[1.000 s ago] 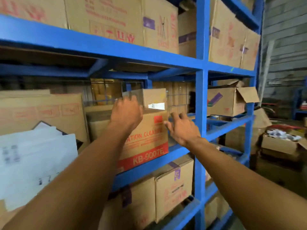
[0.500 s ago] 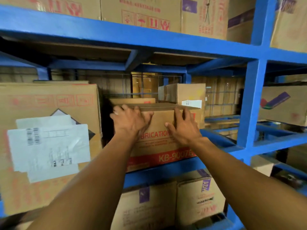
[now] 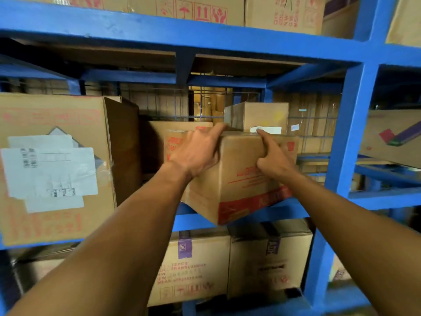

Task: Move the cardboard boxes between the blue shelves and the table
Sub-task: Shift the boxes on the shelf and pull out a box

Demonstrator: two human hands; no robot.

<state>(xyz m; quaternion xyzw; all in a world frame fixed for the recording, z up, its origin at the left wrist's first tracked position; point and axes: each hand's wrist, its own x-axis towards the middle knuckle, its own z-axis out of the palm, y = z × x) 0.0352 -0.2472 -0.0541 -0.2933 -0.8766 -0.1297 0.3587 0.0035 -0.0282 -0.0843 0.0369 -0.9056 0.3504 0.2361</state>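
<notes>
Gripping a cardboard box [image 3: 241, 179] with both hands on the middle level of the blue shelves [image 3: 346, 133]

Box turned corner-forward, near bottom corner jutting past the shelf's front beam; red band along its lower edge. Left hand [image 3: 196, 153] clasped over the top left edge, fingers curled onto the top. Right hand [image 3: 271, 158] pressed on the right front face, forefinger hooked over the top edge. Small box [image 3: 264, 117] sits just behind. Large labelled box [image 3: 57, 167] stands to the left, apart. Two boxes [image 3: 227, 265] side by side on the level below
</notes>
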